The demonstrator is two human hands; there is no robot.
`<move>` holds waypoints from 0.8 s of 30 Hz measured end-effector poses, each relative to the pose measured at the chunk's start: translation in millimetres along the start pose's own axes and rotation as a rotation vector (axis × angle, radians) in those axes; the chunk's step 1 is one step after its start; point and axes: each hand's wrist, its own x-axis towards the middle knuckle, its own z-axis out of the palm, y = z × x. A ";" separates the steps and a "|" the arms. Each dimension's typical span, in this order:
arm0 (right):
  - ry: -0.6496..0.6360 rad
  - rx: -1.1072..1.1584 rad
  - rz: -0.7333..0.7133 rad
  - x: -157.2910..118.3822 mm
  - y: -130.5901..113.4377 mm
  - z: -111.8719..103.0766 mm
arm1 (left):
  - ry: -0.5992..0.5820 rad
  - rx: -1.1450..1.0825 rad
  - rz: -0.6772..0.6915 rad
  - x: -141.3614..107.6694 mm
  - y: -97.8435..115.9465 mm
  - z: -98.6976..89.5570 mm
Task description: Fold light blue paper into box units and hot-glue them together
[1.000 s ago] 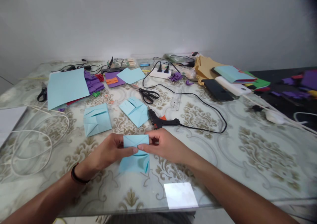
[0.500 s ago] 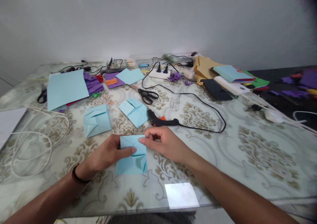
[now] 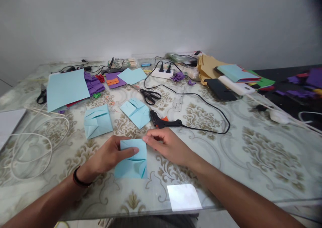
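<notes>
A folded light blue paper (image 3: 137,167) lies near the table's front edge. My left hand (image 3: 110,154) grips its left side, thumb flat across the upper part and fingers hidden behind. At the paper's top right corner, my right hand (image 3: 164,142) pinches the edge between thumb and index finger. Two more folded light blue papers, one at the left (image 3: 98,121) and one at the centre (image 3: 136,112), rest beyond my hands. A black glue gun (image 3: 166,121) touches or nearly touches the centre one.
Black scissors (image 3: 150,96), a clear ruler (image 3: 179,100) and a white power strip (image 3: 162,74) lie farther back. A black cord loops right of centre. Light blue sheets (image 3: 66,88) are at the left, a phone (image 3: 220,89) at the right.
The held paper has shifted slightly left and down. My right thumb has slid from the paper's face out to its top right corner.
</notes>
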 end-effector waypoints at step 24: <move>-0.055 0.040 -0.021 -0.2 2.0 4.1 | 0.171 0.107 0.045 2.2 -1.2 -0.3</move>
